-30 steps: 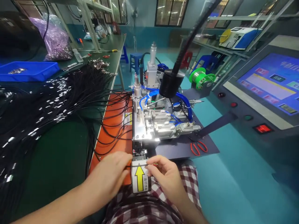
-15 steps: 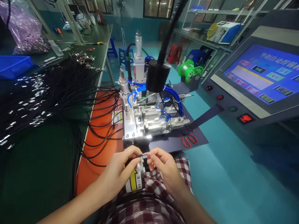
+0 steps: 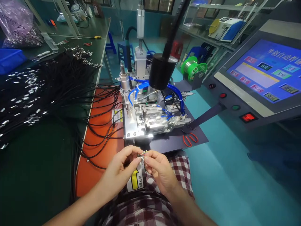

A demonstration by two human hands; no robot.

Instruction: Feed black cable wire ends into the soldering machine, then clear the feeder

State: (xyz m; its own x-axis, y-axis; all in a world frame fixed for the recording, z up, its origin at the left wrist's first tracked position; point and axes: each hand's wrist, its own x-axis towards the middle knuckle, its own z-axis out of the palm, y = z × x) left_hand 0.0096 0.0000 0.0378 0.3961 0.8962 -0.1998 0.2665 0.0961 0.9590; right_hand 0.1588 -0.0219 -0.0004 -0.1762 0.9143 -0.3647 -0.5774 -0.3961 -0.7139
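Thin coloured wires (image 3: 144, 153) are held up over the lap, just before the near edge of the machine (image 3: 152, 121); their tips are pinched between the fingertips of both hands, which nearly meet. By the left hand (image 3: 123, 161) the wires are gripped from the left, its grip clamped on them with thumb and forefinger together; by the right hand (image 3: 160, 168) they are pinched from the right, its grip likewise clamped, with the other fingers curled. Just below the fingertips a white label with a yellow arrow (image 3: 134, 180) is partly covered by the left hand.

On the bench (image 3: 96, 28) at the left, a heap of black cables (image 3: 63, 69) is spread; from it several lengths are led across an orange surface (image 3: 94, 179) toward the machine. Over the machine a black cylindrical lamp (image 3: 162, 73) is hung; red-handled scissors (image 3: 190, 139) are laid on the dark base plate (image 3: 169, 145); behind, a green spool (image 3: 193, 67) is mounted, and to the right a blue screen (image 3: 263, 70) is lit.
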